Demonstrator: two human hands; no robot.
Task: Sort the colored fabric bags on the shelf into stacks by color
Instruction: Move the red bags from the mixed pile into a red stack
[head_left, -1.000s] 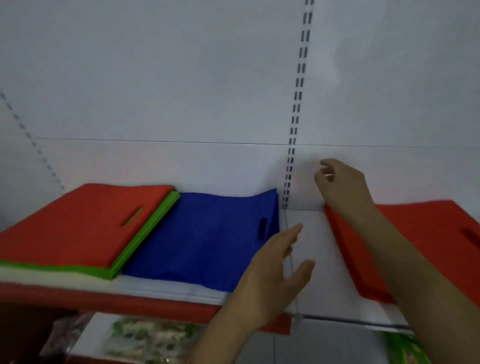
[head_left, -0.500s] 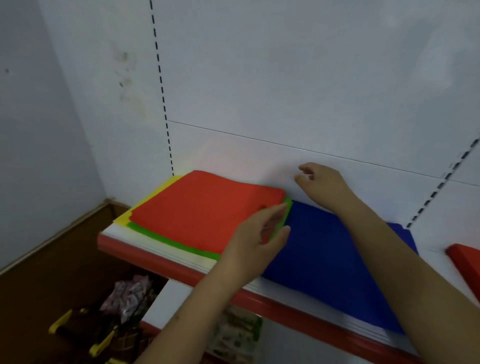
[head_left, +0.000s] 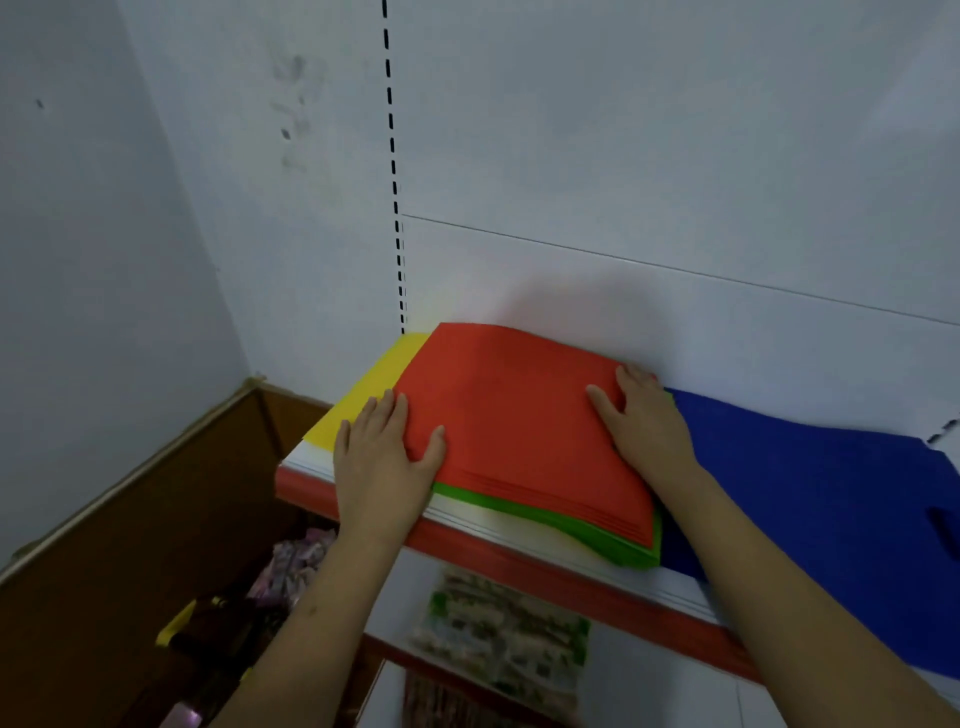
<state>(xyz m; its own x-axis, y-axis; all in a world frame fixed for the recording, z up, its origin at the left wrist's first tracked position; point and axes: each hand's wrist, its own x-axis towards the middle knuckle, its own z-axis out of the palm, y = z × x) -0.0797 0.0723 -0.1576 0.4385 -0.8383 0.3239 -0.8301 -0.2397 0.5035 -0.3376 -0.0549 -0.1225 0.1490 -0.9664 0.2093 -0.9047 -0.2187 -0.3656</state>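
Red flat bags (head_left: 519, 421) gripped by both hands.

White wall panels (head_left: 623, 130) meet a brown floor (head_left: 104, 597) below.

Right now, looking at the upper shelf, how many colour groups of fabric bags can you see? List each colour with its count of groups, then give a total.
Red bags: 1 group, on top, both hands on it
Green bags: 1 group, under the red
Yellow bags: 1 group, showing at the left
Blue bags: 1 group, at the right
Total: 4 colour groups
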